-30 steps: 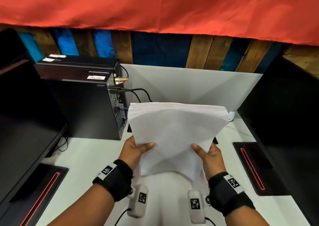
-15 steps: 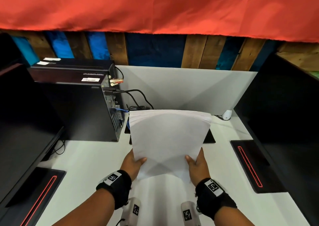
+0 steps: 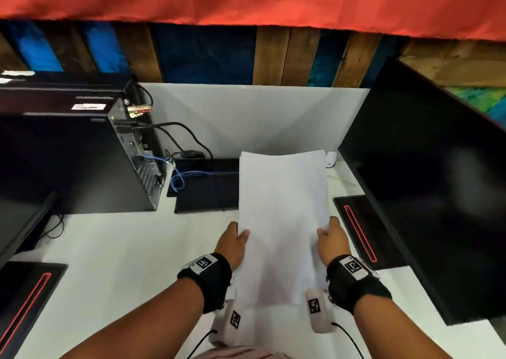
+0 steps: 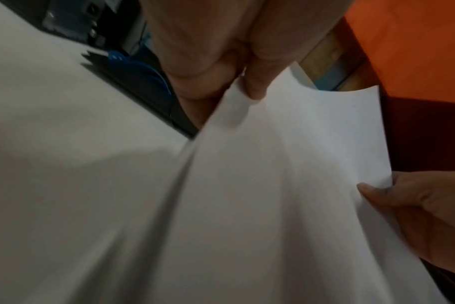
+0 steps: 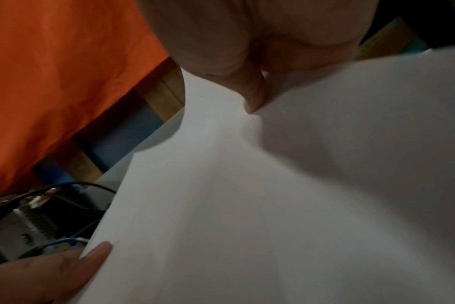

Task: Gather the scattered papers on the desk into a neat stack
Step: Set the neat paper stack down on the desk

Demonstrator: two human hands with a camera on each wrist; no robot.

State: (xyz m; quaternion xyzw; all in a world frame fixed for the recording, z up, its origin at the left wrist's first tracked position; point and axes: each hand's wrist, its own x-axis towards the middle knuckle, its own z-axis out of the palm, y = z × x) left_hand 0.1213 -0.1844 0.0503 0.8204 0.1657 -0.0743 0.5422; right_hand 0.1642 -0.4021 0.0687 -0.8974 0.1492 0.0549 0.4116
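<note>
A stack of white papers (image 3: 283,216) is held between both hands above the white desk (image 3: 123,260), leaning away from me with its top edges squared. My left hand (image 3: 232,242) grips the stack's left edge, thumb on the front sheet. My right hand (image 3: 330,238) grips the right edge the same way. In the left wrist view the left thumb pinches the papers (image 4: 286,164), and the right hand (image 4: 408,205) shows at the far edge. In the right wrist view the right thumb presses on the papers (image 5: 260,195), with the left hand (image 5: 65,273) at the bottom left.
A black computer tower (image 3: 74,156) with cables stands at the left, a black mat (image 3: 205,188) behind the papers. Dark monitors (image 3: 438,180) flank the desk, with red-lined stands (image 3: 364,230) on both sides. A white divider panel (image 3: 246,117) closes the back.
The fanned, loose sheets have been drawn into one narrow squared stack. Both hands moved closer together and lower, toward the desk, and the view tilted downward.
</note>
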